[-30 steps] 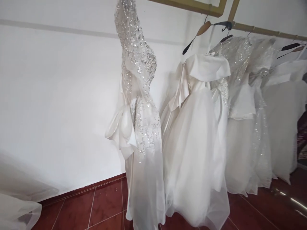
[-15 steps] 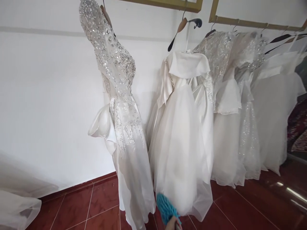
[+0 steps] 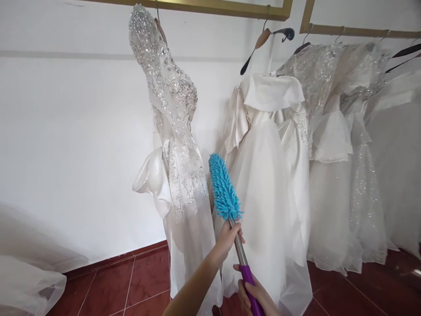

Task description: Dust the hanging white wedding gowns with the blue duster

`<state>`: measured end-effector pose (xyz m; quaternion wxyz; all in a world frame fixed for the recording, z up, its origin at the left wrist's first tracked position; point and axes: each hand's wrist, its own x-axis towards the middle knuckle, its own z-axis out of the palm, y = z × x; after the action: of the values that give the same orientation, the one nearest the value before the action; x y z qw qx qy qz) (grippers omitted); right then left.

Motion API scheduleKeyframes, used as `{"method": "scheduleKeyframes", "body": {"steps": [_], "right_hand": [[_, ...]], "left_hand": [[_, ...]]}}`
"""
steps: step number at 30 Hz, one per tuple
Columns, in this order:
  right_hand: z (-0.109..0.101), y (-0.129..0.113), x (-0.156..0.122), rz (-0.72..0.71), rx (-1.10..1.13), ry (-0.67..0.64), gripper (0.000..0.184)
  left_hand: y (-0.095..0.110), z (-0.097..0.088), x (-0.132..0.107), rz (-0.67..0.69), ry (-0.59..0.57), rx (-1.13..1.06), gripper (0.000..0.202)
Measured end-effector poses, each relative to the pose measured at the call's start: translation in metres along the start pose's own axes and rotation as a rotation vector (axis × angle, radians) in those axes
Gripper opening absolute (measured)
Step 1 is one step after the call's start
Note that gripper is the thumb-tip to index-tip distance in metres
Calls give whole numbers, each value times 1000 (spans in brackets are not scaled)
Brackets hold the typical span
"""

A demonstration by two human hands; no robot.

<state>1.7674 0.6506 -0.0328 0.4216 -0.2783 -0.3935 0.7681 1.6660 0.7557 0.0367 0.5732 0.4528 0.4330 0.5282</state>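
A duster [image 3: 224,188] with a fluffy blue head stands tilted upright in front of the hanging dresses. My left hand [image 3: 227,239] is closed around its metal rod, just under the blue head. Lower down, my right hand [image 3: 255,295] grips the purple handle [image 3: 249,281]. The blue head is nearest to the gap between a sequined white dress [image 3: 179,145] on the left and a strapless white tulle dress [image 3: 263,175] on the right. Whether it touches either one I cannot tell.
Several more white dresses [image 3: 332,197] hang along the wall to the right. Gold frames [image 3: 226,8] on the white wall [image 3: 82,131] carry the hangers [image 3: 262,39]. White tulle [image 3: 26,285] spreads over the red tiled floor [image 3: 148,272] at lower left.
The duster has come up from near the floor to mid-height. Both hands and the purple handle now show, where before only part of one hand did. The view has shifted slightly left.
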Motion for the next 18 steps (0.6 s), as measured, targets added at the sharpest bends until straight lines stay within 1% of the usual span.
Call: {"method": "scheduleKeyframes", "body": {"steps": [1, 2, 5, 8, 10, 12, 14, 16, 18], "right_hand": [[8, -6, 5, -9, -19, 11, 57], [16, -13, 10, -19, -35, 29, 57], [39, -36, 25, -80, -57, 76, 45], [54, -58, 43, -166, -63, 56, 40], [59, -71, 57, -183, -66, 26, 39], [59, -79, 72, -170, -69, 13, 38], [54, -81, 87, -143, -56, 12, 37], [45, -75, 100, -105, -4, 10, 37], [32, -64, 108, -55, 41, 14, 31]], "left_hand": [[11, -3, 3, 29, -14, 21, 29], [22, -6, 6, 55, -22, 34, 27], [50, -14, 18, 101, -24, 44, 24], [71, -21, 35, 151, 4, 67, 19], [79, -26, 49, 180, 27, 65, 19], [80, -31, 66, 169, 55, 30, 20], [71, -37, 83, 146, 98, 3, 22], [54, -45, 97, 115, 148, -16, 22], [30, -52, 106, 60, 181, -44, 23]]}}
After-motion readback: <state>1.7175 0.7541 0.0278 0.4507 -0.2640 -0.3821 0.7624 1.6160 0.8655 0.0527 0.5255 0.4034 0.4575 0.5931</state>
